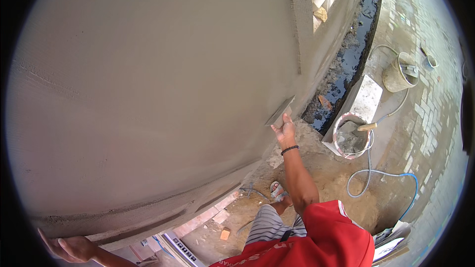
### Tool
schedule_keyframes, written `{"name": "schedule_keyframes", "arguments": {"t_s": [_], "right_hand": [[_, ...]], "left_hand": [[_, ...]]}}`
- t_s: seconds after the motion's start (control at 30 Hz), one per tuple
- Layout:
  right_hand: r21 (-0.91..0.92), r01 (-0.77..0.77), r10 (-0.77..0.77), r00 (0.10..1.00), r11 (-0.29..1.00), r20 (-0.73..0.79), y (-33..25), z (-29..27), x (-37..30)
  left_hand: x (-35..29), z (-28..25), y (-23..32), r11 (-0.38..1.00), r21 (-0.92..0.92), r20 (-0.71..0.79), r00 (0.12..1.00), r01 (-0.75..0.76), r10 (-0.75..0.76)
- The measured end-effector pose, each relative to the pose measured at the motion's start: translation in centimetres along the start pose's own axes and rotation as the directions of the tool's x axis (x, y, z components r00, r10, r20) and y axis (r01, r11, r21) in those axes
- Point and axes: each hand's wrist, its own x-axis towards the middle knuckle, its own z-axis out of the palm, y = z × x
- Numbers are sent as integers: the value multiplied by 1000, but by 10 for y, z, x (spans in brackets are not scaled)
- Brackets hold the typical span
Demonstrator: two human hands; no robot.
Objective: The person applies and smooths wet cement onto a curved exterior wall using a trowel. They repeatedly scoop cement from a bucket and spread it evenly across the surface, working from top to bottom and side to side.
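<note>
A broad wall of smooth grey wet plaster (173, 79) fills the left and middle of the view. My right hand (284, 132), with a dark bracelet at the wrist, is closed around a flat plastering trowel (280, 112). The trowel's blade lies tilted against or very close to the plaster near the wall's right end; its handle is mostly hidden by my fingers. At the far lower left, my left hand (74, 248) is stretched out with its fingers extended and the thumb apart. It is beside the wall's lower edge and holds nothing; whether it touches the wall, I cannot tell.
A mortar bucket (336, 141) with a wooden-handled tool stands by a pale block (365, 100). Behind are another bucket (392, 78) and a small pot (430, 63). A hose (367, 180) loops over the ground. A ditch (341, 79) of dark water runs along the wall; a brick piece (225, 234) lies below.
</note>
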Motion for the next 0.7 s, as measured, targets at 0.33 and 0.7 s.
{"name": "schedule_keyframes", "arguments": {"t_s": [0.33, 0.7], "right_hand": [[-142, 271, -257, 960, 952, 114, -68, 148, -76], [-143, 532, -466, 821, 835, 330, -122, 348, -204]], "left_hand": [[32, 5, 65, 933, -251, -73, 956, 258, -284], [28, 4, 74, 852, -403, -100, 910, 333, -403]]}}
